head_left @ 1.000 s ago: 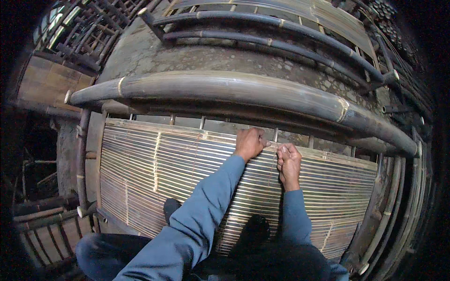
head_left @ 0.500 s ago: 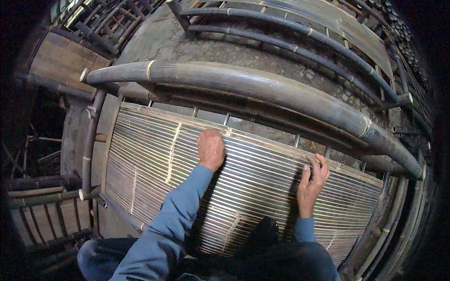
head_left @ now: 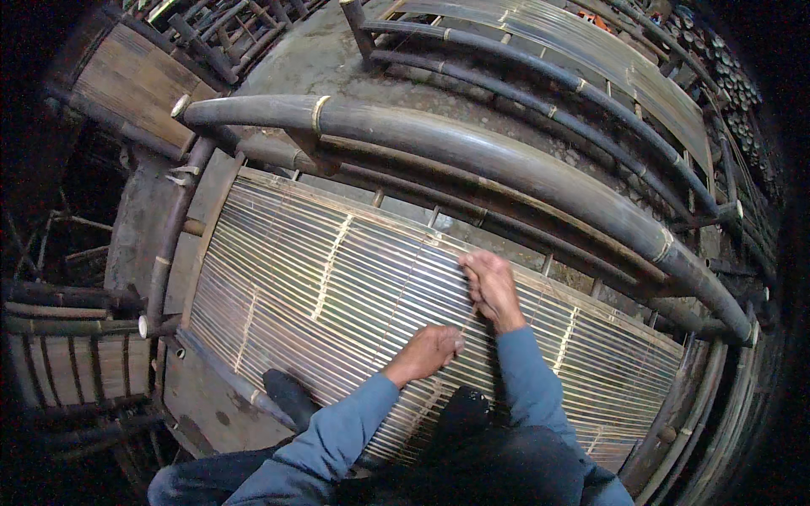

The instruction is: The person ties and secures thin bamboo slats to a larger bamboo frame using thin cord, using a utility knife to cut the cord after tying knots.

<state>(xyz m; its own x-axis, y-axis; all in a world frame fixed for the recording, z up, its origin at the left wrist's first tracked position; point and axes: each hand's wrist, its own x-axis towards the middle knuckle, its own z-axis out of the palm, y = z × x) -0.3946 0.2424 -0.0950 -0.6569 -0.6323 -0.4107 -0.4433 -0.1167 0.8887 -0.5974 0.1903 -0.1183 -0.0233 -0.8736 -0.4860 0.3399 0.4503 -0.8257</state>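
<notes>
Slatted bamboo panel (head_left: 337, 278) lies flat below thick bamboo pole (head_left: 472, 152). Left hand (head_left: 432, 348) on panel slats, fingers curled, grip unclear. Right hand (head_left: 491, 287) just beyond, fingers bent, pressing slats. No packages, labels or signs legible.

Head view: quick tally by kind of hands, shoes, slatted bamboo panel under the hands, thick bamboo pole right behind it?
Hands: 2, left hand and right hand, both resting on the panel
Black shoes: 2, left shoe and right shoe
Slatted bamboo panel: 1
Thick bamboo pole: 1
Total: 6
</notes>
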